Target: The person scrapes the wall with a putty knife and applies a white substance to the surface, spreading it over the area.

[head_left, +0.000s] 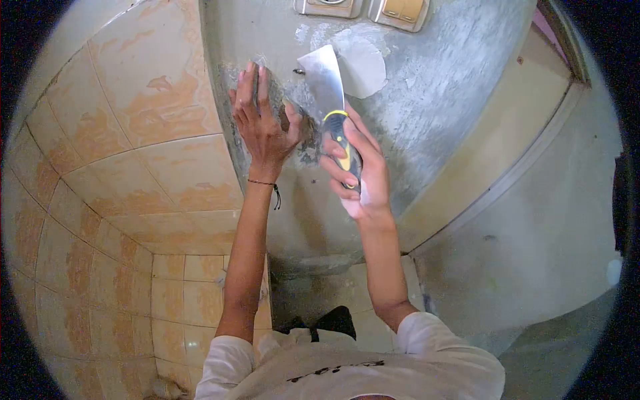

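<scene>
My right hand (360, 157) is wrapped round the black and yellow handle of a putty knife (325, 77). Its broad metal blade points up, over or against a grey wall (433, 100); whether it touches cannot be told. Just right of the blade is a round whitish patch (363, 65) on the wall, with white smears around it. To the left, my left hand (262, 120) rests with spread fingers on the rough, stained part of the wall. A small dark spot (298, 71) shows between that hand and the blade.
Two switch or socket plates (400, 12) sit at the top of the wall. Cream and orange tiles (147, 87) cover the left side. A door frame (567, 40) stands at the upper right. Below is a tiled floor (183, 293).
</scene>
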{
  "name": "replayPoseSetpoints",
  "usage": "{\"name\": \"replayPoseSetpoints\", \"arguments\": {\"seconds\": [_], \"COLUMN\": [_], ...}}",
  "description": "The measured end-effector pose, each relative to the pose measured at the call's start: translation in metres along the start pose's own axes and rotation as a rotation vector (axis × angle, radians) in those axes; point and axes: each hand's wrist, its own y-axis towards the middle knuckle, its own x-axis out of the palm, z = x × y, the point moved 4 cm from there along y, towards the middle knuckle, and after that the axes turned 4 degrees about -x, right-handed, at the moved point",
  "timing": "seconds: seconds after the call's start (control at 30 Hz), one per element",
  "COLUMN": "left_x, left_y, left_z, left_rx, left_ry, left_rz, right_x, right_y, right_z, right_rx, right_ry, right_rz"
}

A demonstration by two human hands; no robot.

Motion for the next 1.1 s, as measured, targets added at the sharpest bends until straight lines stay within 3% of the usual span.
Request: {"name": "replayPoseSetpoints", "arguments": {"seconds": [0.23, 0.87, 1.1], "left_x": [0.000, -0.002, -0.001], "left_y": [0.002, 0.004, 0.004], "left_z": [-0.001, 0.003, 0.004], "left_rx": [-0.001, 0.006, 0.005], "left_ry": [-0.003, 0.003, 0.008], "left_rz": [-0.014, -0.001, -0.015], "right_x": [0.003, -0.010, -0.002], "right_y": [-0.031, -0.007, -0.024], "right_z": [-0.017, -0.016, -0.025], "right_rx": [-0.022, 0.083, 0.024], "right_ry": [-0.013, 0.039, 0.083], "right_rz": [0.061, -0.026, -0.031]}}
